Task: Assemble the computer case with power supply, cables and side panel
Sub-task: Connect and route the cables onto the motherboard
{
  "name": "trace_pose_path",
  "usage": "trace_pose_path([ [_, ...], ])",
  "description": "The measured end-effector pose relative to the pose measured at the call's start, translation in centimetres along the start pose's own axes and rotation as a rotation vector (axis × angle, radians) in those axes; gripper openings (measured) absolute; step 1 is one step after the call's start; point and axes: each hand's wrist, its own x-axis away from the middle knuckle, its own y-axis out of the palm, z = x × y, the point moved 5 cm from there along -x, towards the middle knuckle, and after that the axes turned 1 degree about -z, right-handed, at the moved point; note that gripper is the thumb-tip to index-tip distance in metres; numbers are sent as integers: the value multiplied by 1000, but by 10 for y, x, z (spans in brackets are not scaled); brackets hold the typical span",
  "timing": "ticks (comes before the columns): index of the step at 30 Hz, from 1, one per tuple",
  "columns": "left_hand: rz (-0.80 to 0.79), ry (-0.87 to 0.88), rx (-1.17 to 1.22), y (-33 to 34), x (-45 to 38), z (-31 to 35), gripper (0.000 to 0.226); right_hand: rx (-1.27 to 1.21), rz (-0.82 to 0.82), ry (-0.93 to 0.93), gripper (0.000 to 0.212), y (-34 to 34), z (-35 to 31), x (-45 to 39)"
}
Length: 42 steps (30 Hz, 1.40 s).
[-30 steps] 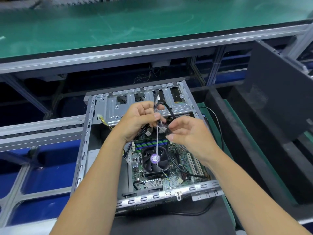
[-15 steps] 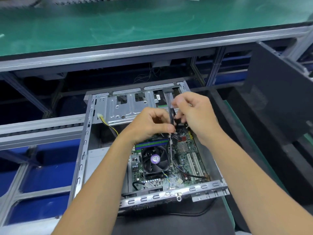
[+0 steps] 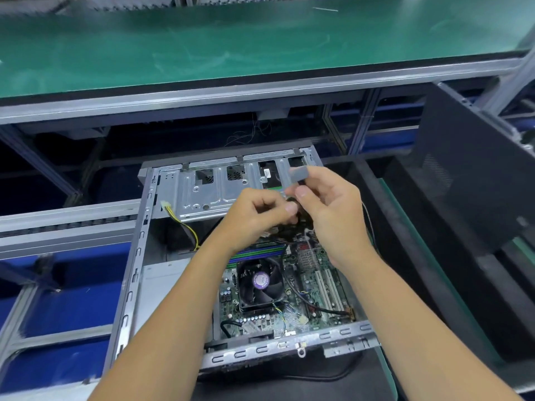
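Nearest edge: case [image 3: 139, 256] lying open on a dark mat [image 3: 289, 383], its slotted rear rail [image 3: 289, 347] closest.
Board: motherboard [image 3: 307, 287] flat on the case floor toward the right wall; fan [image 3: 260, 282] near its middle, purple label up.
Left bay: pale grey box [image 3: 162, 287] set against the left wall, beside the board.
Left hand [image 3: 254, 215]: above the board, fingers curled, pinching dark cables [image 3: 292, 224] at the thumb tip.
Right hand [image 3: 333, 209]: just beside the left, touching the same bundle, fingers curled round a black lead ending in a grey connector [image 3: 299, 172] held up over the far end.
Loose wire: yellow-and-black lead [image 3: 185, 227] with a white plug, hanging from the far left corner.
Far end: drive cage [image 3: 208, 189] spanning the case.
Right side: dark side panel [image 3: 474, 175] standing tilted, well apart from the case.
Beyond: green bench [image 3: 231, 47] on an aluminium frame.
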Motion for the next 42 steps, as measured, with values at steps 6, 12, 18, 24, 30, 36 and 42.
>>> trace_pose_path([
  [6, 58, 132, 21, 0, -5, 8, 17, -185, -8, 14, 44, -4, 6, 9],
  [12, -62, 119, 209, 9, -5, 12, 31, -331, -23, 24, 43, -2, 14, 11],
  [18, -55, 145, 187, 17, -6, 16, 21, -379, -14, 80, 47, -1, 22, 11],
  [24, 8, -38, -91, 16, -7, -2, 13, -402, 72, 382, 30, -2, 48, 24],
  [30, -43, -141, -213, 21, -6, -12, 10, -248, 132, 566, 12, -2, 60, 35],
  [36, -92, -44, -375, 26, -5, -14, 14, -203, 399, 720, 25, 4, 78, 44],
  [42, -9, 129, -699, 23, -8, -20, 29, -82, 623, 569, 26, 11, 79, 32],
])
